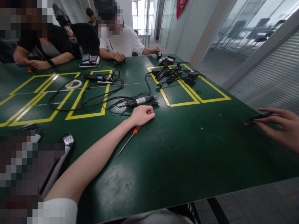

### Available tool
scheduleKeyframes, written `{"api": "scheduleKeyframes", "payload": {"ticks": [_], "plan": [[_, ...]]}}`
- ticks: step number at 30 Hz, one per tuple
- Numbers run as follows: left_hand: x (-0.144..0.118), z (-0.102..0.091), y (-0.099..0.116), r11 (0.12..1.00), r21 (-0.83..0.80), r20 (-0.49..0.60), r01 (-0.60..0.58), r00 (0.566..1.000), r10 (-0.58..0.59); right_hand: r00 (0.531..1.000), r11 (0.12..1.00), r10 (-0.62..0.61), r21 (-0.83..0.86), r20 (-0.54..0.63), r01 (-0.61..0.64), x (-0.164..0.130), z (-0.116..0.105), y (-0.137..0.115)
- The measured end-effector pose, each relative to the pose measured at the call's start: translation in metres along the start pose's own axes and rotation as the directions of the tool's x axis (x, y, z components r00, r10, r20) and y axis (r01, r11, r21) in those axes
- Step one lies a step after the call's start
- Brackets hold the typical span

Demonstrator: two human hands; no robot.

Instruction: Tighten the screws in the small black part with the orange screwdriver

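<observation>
Resting on the green table (pixel 177 161), the left hand (pixel 143 115) curls loosely above the handle end of the screwdriver (pixel 127 143); whether its fingers close on that handle, I cannot tell. Far to the right of the screwdriver, the right hand (pixel 277 124) pinches a small black piece (pixel 249 122) between thumb and fingers, so the two hands are well apart. A pale scrap (pixel 202 128) lies between the screwdriver and the right hand.

Just beyond the screwdriver, a grey-and-black power tool (pixel 141 101) and a small black cap (pixel 155 104) crowd the far side of the left hand. Black cords (pixel 70 110) sprawl beyond and to the left of the screwdriver, near a white ring (pixel 73 84). Farther off, beyond and to the right of it, a tangled heap of plugs and leads (pixel 173 74) covers part of the yellow tape (pixel 184 104). Left of the screwdriver, the left forearm (pixel 100 152) stretches across the table. Well beyond the screwdriver sits a person in a white shirt (pixel 127 40), near stacked phones (pixel 89 61).
</observation>
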State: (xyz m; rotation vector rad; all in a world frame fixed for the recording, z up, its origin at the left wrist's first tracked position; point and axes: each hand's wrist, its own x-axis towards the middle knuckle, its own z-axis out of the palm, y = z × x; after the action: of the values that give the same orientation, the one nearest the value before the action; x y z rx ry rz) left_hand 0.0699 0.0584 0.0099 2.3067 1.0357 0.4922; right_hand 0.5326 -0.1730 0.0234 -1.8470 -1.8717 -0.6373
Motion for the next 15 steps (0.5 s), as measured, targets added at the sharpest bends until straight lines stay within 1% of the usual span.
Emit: {"api": "scheduleKeyframes", "payload": {"ticks": [4,7,11,15], "plan": [[0.000,0.000,0.000,1.000,-0.003,0.000,-0.001,1.000,0.001,0.994,0.994,0.110,-0.006,0.026,-0.110,0.001,-0.001,-0.010],[0.001,0.001,-0.001,1.000,-0.003,-0.006,-0.007,1.000,0.007,0.986,0.986,0.164,-0.021,0.015,-0.163,0.001,0.001,-0.014],[0.000,0.001,-0.001,1.000,-0.005,0.002,0.003,1.000,-0.003,0.985,0.986,0.164,-0.029,-0.047,-0.166,0.000,0.007,-0.017],[0.000,0.000,-0.001,1.000,-0.005,0.002,0.005,1.000,-0.005,0.990,0.990,0.107,-0.079,-0.097,-0.115,-0.001,0.011,-0.016]]}}
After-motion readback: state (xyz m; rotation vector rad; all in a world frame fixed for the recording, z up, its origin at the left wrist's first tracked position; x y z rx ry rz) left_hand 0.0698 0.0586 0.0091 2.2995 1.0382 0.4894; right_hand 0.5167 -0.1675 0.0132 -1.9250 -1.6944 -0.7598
